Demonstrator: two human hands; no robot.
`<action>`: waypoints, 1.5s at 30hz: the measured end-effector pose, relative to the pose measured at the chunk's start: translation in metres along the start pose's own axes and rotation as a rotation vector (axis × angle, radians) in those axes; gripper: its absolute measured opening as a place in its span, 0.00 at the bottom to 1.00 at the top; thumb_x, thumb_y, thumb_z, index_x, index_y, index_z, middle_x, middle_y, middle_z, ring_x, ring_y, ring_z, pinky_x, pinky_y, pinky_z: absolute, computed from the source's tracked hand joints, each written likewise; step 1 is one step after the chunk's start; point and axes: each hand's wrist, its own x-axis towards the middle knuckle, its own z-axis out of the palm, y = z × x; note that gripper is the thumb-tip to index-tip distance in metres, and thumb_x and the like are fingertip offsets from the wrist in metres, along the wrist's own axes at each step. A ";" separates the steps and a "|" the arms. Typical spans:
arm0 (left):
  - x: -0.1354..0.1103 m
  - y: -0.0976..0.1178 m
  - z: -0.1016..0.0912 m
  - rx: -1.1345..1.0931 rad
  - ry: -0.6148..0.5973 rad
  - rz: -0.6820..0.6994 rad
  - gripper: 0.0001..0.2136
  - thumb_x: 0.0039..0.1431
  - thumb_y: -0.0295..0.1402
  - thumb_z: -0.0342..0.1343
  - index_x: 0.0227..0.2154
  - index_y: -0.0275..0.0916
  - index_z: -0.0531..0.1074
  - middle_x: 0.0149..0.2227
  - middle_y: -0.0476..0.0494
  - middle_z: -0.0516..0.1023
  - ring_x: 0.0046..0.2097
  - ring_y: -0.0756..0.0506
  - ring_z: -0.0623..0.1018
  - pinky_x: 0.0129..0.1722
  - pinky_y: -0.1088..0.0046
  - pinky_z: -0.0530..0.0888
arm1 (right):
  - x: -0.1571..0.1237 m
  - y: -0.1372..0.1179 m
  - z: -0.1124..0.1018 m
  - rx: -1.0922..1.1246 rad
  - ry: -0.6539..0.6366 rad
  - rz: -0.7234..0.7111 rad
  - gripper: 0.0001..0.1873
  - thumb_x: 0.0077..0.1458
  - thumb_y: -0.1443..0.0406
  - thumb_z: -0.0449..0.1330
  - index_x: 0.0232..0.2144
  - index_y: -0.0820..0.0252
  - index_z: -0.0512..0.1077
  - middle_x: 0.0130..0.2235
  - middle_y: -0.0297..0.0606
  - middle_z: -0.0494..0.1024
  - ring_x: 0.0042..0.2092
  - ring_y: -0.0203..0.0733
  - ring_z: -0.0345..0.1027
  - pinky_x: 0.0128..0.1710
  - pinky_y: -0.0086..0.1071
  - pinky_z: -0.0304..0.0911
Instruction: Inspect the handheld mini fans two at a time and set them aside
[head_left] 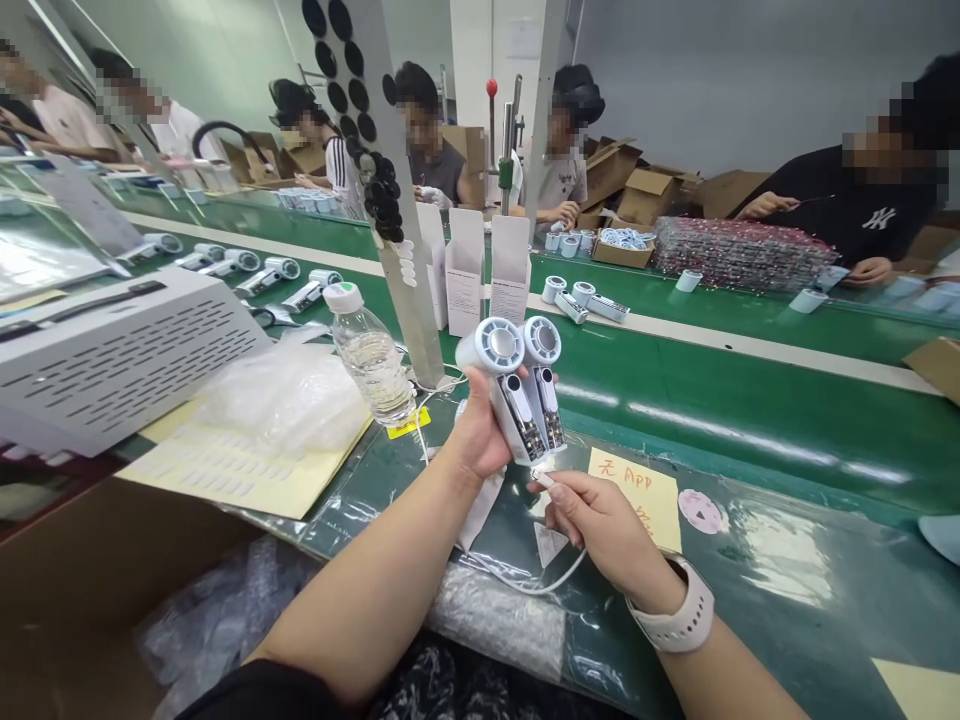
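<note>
Spreading across the near side, a green surface (817,610) carries the work, with a grey vented case (127,350) at far left and a water bottle (371,360) standing tilted in the view, left of centre. Over the middle of the surface, a left fan (495,348) and a right fan (551,400) are raised side by side, round heads up, small circuit boards exposed toward their lower ends. Of the hands, the left hand (484,425) is closed around both fans; the right hand (600,515), just nearer and to the right, pinches the white end of a cable (517,588), whose loop hangs below. That end sits close under the fans' bases; whether it touches cannot be told. The step in hand looks like bringing cable and fan together, which would call for a steady left grip and fine fingertip alignment.
</note>
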 end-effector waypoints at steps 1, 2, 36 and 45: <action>-0.001 -0.001 0.002 -0.003 -0.013 -0.002 0.32 0.36 0.65 0.65 0.29 0.38 0.73 0.40 0.38 0.83 0.51 0.33 0.80 0.47 0.58 0.78 | 0.000 0.000 0.002 0.019 0.004 -0.013 0.25 0.57 0.43 0.59 0.34 0.59 0.73 0.16 0.22 0.57 0.22 0.37 0.57 0.28 0.34 0.60; -0.002 -0.001 0.004 -0.005 -0.019 0.001 0.33 0.34 0.65 0.65 0.28 0.38 0.72 0.39 0.39 0.83 0.50 0.33 0.81 0.46 0.58 0.79 | 0.000 0.000 0.005 0.037 0.008 -0.029 0.25 0.57 0.42 0.59 0.32 0.59 0.73 0.16 0.23 0.57 0.22 0.36 0.57 0.28 0.34 0.60; -0.007 -0.014 0.011 -0.028 0.001 0.044 0.33 0.31 0.67 0.64 0.20 0.35 0.73 0.40 0.40 0.82 0.33 0.45 0.79 0.31 0.70 0.77 | -0.007 -0.001 0.014 0.014 0.148 -0.136 0.24 0.59 0.44 0.59 0.27 0.57 0.71 0.31 0.38 0.77 0.36 0.43 0.69 0.38 0.36 0.63; -0.006 -0.005 0.010 -0.097 -0.038 0.019 0.32 0.32 0.65 0.66 0.20 0.37 0.71 0.43 0.40 0.82 0.47 0.37 0.81 0.45 0.61 0.79 | -0.003 0.000 0.014 -0.008 0.226 -0.180 0.22 0.60 0.46 0.59 0.27 0.57 0.72 0.29 0.37 0.77 0.34 0.41 0.69 0.37 0.34 0.64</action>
